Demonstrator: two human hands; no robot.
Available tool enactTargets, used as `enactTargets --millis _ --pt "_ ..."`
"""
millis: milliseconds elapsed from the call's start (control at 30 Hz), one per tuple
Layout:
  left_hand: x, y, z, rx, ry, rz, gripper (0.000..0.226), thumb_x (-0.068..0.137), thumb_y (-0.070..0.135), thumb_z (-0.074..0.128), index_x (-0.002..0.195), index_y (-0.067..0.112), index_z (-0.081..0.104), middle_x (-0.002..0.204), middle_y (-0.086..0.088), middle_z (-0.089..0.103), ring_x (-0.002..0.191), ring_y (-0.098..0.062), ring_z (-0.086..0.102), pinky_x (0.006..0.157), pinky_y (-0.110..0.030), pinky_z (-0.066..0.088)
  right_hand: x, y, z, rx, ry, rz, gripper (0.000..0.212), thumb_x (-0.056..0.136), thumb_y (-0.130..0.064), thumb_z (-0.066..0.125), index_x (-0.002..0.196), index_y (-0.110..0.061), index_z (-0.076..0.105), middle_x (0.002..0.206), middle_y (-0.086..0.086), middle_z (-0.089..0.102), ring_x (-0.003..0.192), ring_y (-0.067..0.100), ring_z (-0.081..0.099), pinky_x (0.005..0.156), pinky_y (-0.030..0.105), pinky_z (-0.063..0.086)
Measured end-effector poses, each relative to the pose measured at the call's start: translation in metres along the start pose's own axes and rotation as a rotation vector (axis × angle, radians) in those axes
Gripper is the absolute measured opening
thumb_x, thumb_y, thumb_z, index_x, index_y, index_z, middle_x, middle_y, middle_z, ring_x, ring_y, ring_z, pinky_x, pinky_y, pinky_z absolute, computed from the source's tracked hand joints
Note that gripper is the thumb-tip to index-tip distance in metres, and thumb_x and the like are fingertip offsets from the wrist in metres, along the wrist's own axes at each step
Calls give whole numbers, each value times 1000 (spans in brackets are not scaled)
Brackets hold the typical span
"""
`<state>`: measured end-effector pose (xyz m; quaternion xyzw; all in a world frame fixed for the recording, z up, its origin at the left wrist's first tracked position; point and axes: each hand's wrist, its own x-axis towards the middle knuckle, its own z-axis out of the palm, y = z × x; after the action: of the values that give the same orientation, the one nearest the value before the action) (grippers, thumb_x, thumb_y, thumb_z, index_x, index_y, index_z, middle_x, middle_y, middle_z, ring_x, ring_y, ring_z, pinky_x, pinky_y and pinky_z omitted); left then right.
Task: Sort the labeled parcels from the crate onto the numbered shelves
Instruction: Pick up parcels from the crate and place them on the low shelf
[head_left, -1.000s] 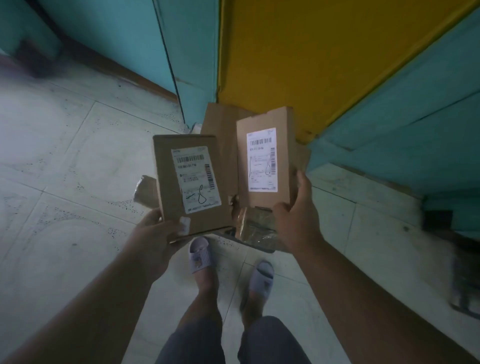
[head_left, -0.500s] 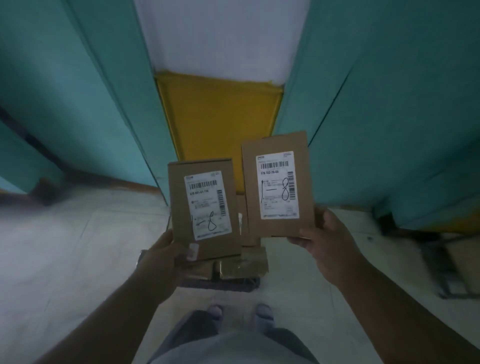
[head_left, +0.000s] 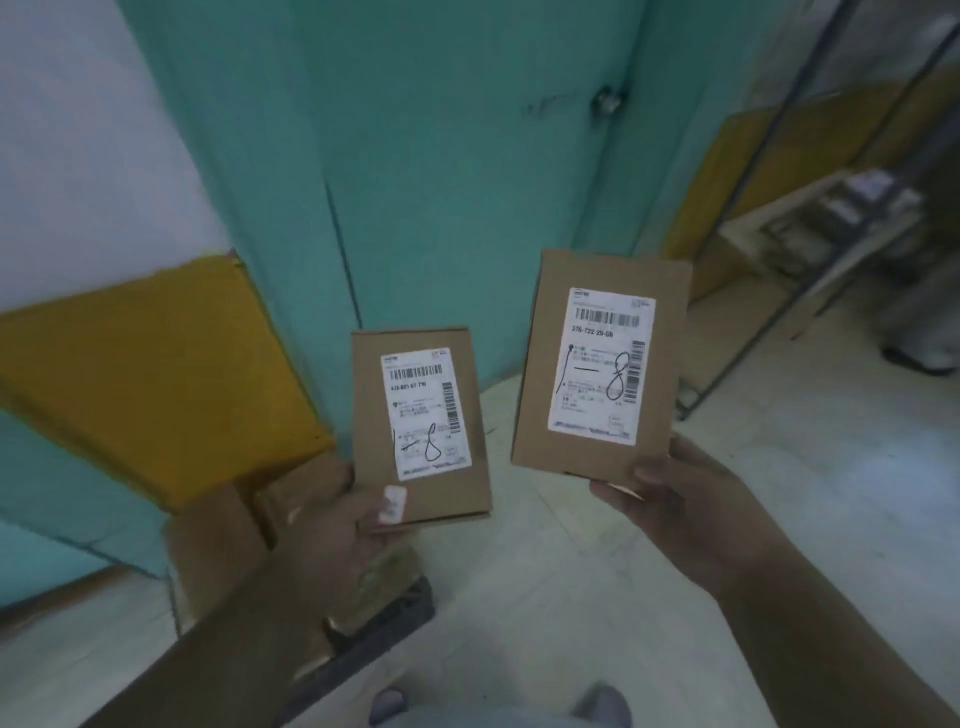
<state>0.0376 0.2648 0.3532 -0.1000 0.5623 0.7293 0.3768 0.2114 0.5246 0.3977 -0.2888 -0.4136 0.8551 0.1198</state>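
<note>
I hold two flat brown cardboard parcels upright in front of me. The left parcel (head_left: 470, 493) has a white label with a barcode and a handwritten "1-8"; my left hand (head_left: 337, 540) grips its lower edge, thumb with a white plaster on the front. The right parcel (head_left: 535, 364) carries a similar label marked "1-8"; my right hand (head_left: 680, 509) holds its bottom right corner. Below my left arm the dark crate (head_left: 400, 618) sits on the floor with more brown parcels (head_left: 218, 535) in it. A metal shelf rack (head_left: 810, 244) stands at the far right, blurred.
Teal doors (head_left: 457, 182) and a yellow and white wall (head_left: 140, 364) are straight ahead. The floor (head_left: 779, 493) is pale tile. Blurred packages (head_left: 852, 202) lie on the rack. My feet (head_left: 602, 701) show at the bottom edge.
The view has swung to the right and the shelf rack has come into sight. Both parcels stay in my hands and have moved a little further apart.
</note>
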Motion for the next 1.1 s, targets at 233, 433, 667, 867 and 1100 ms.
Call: enactTargets --millis 233,433,667,867,1100 --pt "37 -51 161 57 -120 24 39 92 -13 45 112 14 64 108 -11 75 95 -31 67 86 -48 53 -42 -88 -142 34 159 -88 48 84 2 51 131 11 46 127 27 63 115 47 61 80 46 60" --pt "50 -97 312 93 -210 -26 37 91 -12 46 109 13 66 102 -12 76 86 -31 67 78 -44 54 -63 -181 -245 -8 237 -164 50 80 5 52 129 13 46 122 24 66 112 43 64 88 50 57" --pt "116 -110 436 241 -270 -19 40 92 -10 51 122 14 62 117 -16 70 99 -35 65 80 -45 56 -14 -254 -335 23 306 -245 32 94 9 44 125 7 53 119 21 69 108 38 67 89 46 57" --pt "201 -130 559 384 -355 -94 43 92 -13 50 124 13 60 120 -13 70 104 -33 66 80 -44 54 17 -309 -424 68 489 -285 30 95 8 44 123 4 55 119 20 69 104 34 70 86 44 58" --pt "253 -201 756 561 -518 -244 43 96 -8 52 132 14 57 127 -16 66 111 -36 63 75 -44 56 12 -369 -546 126 650 -323 31 94 9 44 124 5 52 117 18 70 107 35 69 91 50 56"
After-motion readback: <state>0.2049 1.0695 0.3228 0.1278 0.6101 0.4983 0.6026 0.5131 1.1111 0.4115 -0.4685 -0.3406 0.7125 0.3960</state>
